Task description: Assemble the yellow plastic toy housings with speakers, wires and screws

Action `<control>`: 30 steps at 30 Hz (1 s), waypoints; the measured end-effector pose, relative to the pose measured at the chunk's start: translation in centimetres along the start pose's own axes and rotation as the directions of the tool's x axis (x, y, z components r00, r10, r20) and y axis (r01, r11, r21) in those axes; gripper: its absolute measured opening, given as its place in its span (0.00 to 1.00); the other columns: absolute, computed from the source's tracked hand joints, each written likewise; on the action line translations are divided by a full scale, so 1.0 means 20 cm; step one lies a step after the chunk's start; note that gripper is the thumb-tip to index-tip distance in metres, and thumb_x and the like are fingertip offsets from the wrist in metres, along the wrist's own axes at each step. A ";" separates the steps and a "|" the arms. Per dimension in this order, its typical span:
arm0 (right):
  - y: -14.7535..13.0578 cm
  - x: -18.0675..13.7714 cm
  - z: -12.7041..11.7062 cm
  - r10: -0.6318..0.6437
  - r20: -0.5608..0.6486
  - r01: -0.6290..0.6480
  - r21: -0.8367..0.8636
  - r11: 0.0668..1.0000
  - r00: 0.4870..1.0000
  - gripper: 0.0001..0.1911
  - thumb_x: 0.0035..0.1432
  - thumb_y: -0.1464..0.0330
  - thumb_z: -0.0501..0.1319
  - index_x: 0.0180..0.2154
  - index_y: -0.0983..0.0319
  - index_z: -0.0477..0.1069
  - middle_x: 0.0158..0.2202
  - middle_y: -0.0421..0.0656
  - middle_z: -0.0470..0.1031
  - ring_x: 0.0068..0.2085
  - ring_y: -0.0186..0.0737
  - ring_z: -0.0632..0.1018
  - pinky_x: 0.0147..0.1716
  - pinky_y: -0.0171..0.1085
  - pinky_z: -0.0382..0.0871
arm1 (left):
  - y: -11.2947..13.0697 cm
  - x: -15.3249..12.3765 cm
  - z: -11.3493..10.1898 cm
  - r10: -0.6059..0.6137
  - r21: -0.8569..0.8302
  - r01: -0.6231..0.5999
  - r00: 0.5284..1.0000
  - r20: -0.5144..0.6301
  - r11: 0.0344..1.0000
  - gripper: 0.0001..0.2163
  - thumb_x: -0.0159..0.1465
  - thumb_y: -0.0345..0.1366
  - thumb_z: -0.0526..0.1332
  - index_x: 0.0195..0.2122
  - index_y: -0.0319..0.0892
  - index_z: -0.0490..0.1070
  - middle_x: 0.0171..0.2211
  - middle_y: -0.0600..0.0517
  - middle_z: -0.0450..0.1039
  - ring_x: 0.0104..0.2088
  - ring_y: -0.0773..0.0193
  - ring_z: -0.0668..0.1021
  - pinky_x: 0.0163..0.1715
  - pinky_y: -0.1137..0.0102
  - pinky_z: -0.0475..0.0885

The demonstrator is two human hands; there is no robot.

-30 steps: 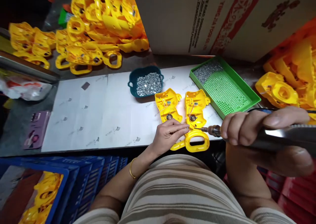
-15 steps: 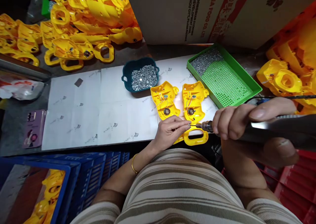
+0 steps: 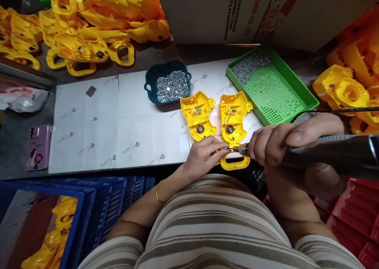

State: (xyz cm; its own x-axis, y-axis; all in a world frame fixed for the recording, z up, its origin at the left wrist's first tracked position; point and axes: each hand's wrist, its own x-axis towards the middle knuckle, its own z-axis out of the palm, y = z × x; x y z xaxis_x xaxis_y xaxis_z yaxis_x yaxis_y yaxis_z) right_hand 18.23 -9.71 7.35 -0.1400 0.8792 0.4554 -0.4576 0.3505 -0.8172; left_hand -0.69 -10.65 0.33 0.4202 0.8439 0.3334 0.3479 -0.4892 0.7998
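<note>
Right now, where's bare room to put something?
On the white printed board, between the purple phone and dark teal plastic basin, around one small dark square. It's crowded near the two yellow plastic shells, green plastic tray, left hand and right hand.

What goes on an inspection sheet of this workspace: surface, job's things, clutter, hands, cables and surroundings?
Surface: white printed sheet on dark bench.
Job's things: two opened yellow shells, teal bowl and green tray holding small metal pieces.
Clutter: purple phone, dark square piece.
Hands: right hand grips power driver; left hand pinches at its tip, contents unclear.
Cables: black cable beside the right hand.
Surroundings: yellow part piles, carton, blue crates, red crates.
</note>
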 end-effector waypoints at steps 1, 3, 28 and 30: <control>0.00 0.00 -0.01 0.009 0.007 -0.009 0.004 1.000 1.000 0.11 0.58 0.61 0.62 0.42 0.56 0.72 0.21 0.37 0.67 0.20 0.36 0.72 0.20 0.39 0.70 | 0.00 0.00 0.00 0.008 0.016 -0.009 1.000 0.020 1.000 0.06 0.64 0.31 0.64 0.37 0.35 0.79 0.30 0.48 0.77 0.30 0.68 0.78 0.31 0.76 0.74; -0.01 0.01 -0.02 0.044 0.058 -0.044 0.004 0.999 0.997 0.11 0.58 0.61 0.63 0.43 0.56 0.72 0.21 0.36 0.68 0.21 0.36 0.72 0.21 0.39 0.71 | 0.01 0.00 -0.01 0.020 0.029 -0.022 0.998 0.056 0.999 0.06 0.65 0.31 0.62 0.38 0.35 0.78 0.30 0.48 0.77 0.30 0.68 0.78 0.31 0.76 0.74; 0.28 0.04 -0.07 -0.105 -0.098 0.075 -0.266 0.961 0.990 0.13 0.52 0.56 0.65 0.39 0.53 0.71 0.16 0.33 0.64 0.16 0.34 0.67 0.17 0.37 0.65 | 0.02 -0.05 0.05 0.092 0.449 -0.357 0.854 0.512 0.819 0.27 0.60 0.51 0.65 0.57 0.43 0.65 0.56 0.42 0.71 0.57 0.51 0.70 0.56 0.57 0.59; 0.30 0.04 -0.07 -0.093 -0.133 0.052 -0.283 0.958 0.987 0.14 0.51 0.54 0.64 0.38 0.52 0.70 0.15 0.32 0.62 0.15 0.34 0.66 0.17 0.37 0.65 | 0.02 -0.05 0.05 0.066 0.453 -0.340 0.851 0.520 0.824 0.27 0.60 0.49 0.66 0.57 0.44 0.65 0.56 0.42 0.70 0.57 0.50 0.69 0.56 0.56 0.60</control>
State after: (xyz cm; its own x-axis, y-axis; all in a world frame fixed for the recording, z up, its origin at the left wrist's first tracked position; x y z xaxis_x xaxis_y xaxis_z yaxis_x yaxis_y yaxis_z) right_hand 16.56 -6.38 2.27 0.0211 0.8781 0.4781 -0.1975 0.4724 -0.8590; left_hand -0.06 -11.87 -0.11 0.8167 0.5719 0.0767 0.5232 -0.7900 0.3195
